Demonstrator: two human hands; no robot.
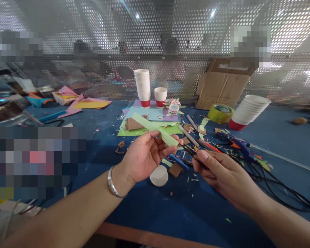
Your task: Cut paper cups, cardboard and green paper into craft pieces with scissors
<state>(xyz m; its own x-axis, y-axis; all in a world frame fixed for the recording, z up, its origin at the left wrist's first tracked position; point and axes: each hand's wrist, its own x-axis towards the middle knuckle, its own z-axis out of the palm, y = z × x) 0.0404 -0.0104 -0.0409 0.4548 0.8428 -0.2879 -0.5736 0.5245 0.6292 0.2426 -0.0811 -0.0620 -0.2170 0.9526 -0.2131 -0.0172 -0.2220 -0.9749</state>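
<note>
My left hand [144, 156] is closed on a long light green paper strip [155, 130], pinching its near end so the strip slants up and to the left over the table. My right hand [222, 175] grips a pair of scissors [189, 139] whose blades point up and left, their tips close beside the strip's held end. A silver bracelet [113, 183] circles my left wrist. Under my hands a small white round lid [158, 175] lies on the blue table [155, 206], with a corrugated cardboard scrap [175, 169] beside it.
A stack of paper cups [142, 88] and a single cup [160, 96] stand behind coloured paper sheets [150, 119]. Yellow tape roll [220, 113], tilted cup stack [248, 110], glue gun [241, 146] with black cables [274, 186] lie right. Cardboard box [222, 86] leans on the mesh wall.
</note>
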